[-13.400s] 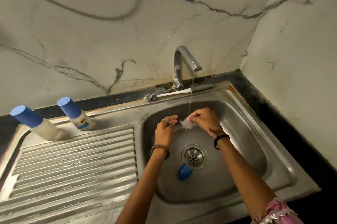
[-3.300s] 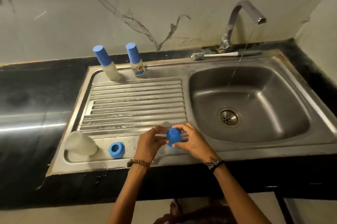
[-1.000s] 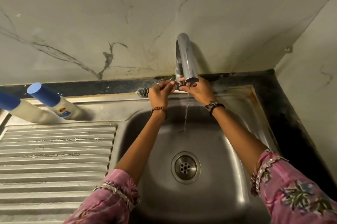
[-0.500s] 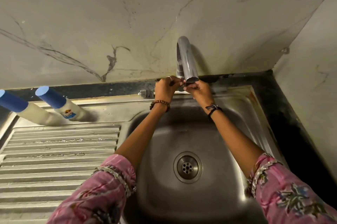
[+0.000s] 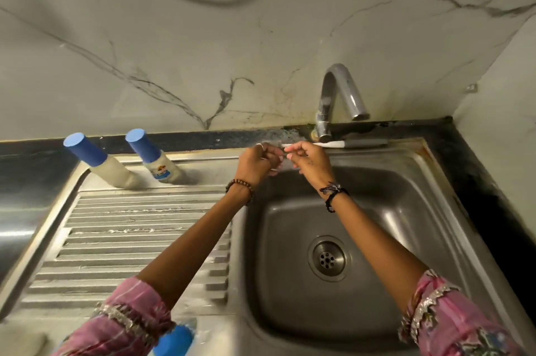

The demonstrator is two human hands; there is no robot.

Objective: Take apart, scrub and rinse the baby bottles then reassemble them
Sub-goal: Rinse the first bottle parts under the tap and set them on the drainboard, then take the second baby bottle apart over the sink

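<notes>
White-handled, the slim bottle brush point(image 5: 333, 144) lies along the sink's far ledge, its long axis running left-right, bristle end hidden behind the hands. The right hand point(image 5: 311, 160) pinches its near end; the left hand point(image 5: 258, 161) curls beside it, its hold unclear. Wet fingers could let it slip into the steel basin point(image 5: 406, 210).

Both forearms are bare below pink patterned fabric sleeves point(image 5: 136, 323) edged with silvery scalloped trim. The left hand point(image 5: 256, 163) wears a thin metal finger ring point(image 5: 260, 146) and a brown wooden bead bracelet point(image 5: 240, 187); the right hand point(image 5: 311, 163) wears a black knotted thread wristband point(image 5: 333, 193).
</notes>
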